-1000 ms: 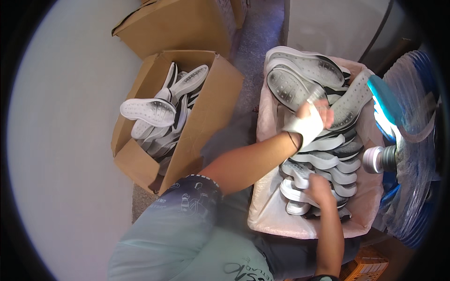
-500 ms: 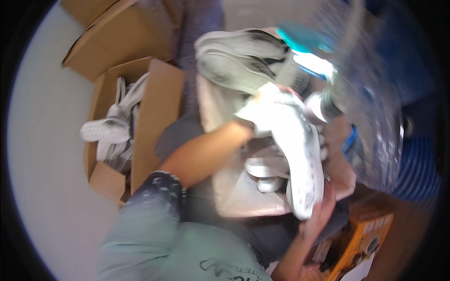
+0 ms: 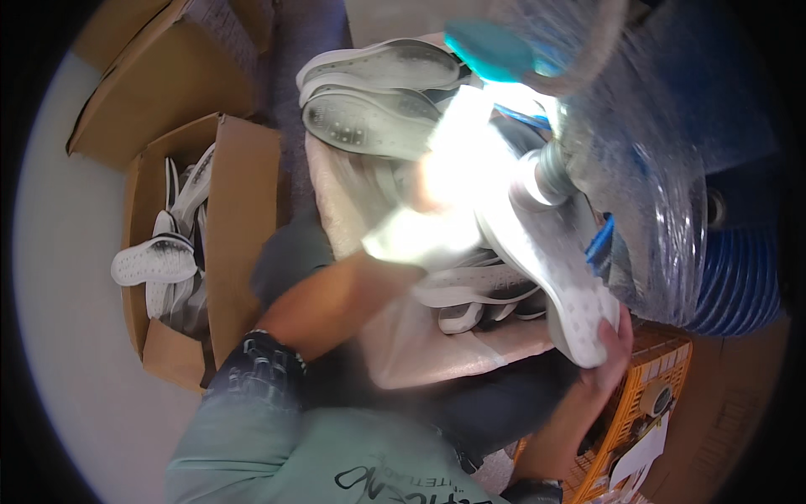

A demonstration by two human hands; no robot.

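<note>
Head view | shoe sole [image 3: 550, 265]: likely light, flexible; grip edges | right hand [image 3: 614, 351] pinches near end | left hand [image 3: 431, 183]: glare, fingers unclear

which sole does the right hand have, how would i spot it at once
Find the big pink-lined bin in front of the person, then look at its near right corner. There the right hand holds the lower end of a pale sole. Unlike the soles lying in the bin, this one slants out past the rim into that hand.
</note>
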